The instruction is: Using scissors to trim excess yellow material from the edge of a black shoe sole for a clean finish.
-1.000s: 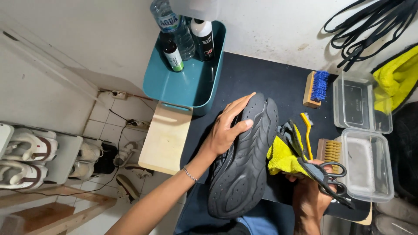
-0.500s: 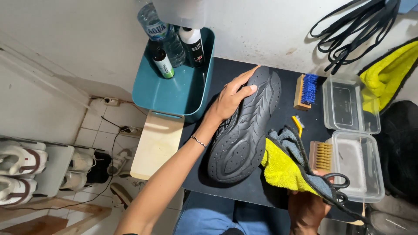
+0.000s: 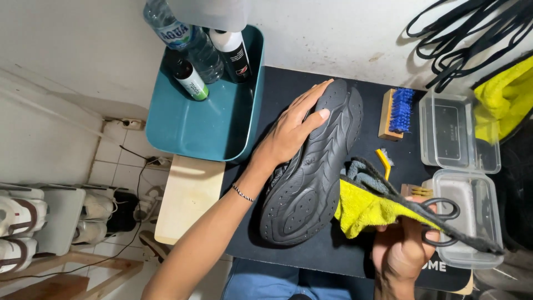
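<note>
From the head view, looking straight down, we see our left hand [image 3: 291, 133] laid flat on the upturned black shoe [image 3: 311, 166], fingers stretched out and slightly spread over the toe end of the sole, thumb along the edge; it presses rather than clasps, which pins the shoe sole-up on the dark mat [image 3: 344, 250] so the tread faces us. The shoe lies slantwise across the middle of the mat, heel toward us, toe toward the wall. Our right hand [image 3: 402, 250] sits low at the near edge, fingers curled shut around a yellow-and-grey cloth [image 3: 369, 208] bunched against the shoe's right side, and a pair of black-handled scissors [image 3: 441, 219] lies across the same grip; whether a finger passes through the loops we cannot tell. The cloth touches the shoe's flank, kept close where it can wipe. Beyond the shoe, a blue-bristled wooden brush [image 3: 397, 114] and a small yellow-handled brush [image 3: 384, 161] rest on the mat within reach, with two clear plastic boxes [image 3: 458, 139] to the right. A teal tub [image 3: 205, 119] at the mat's far left corner keeps the bottles [image 3: 191, 80] upright and off the working surface.
</note>
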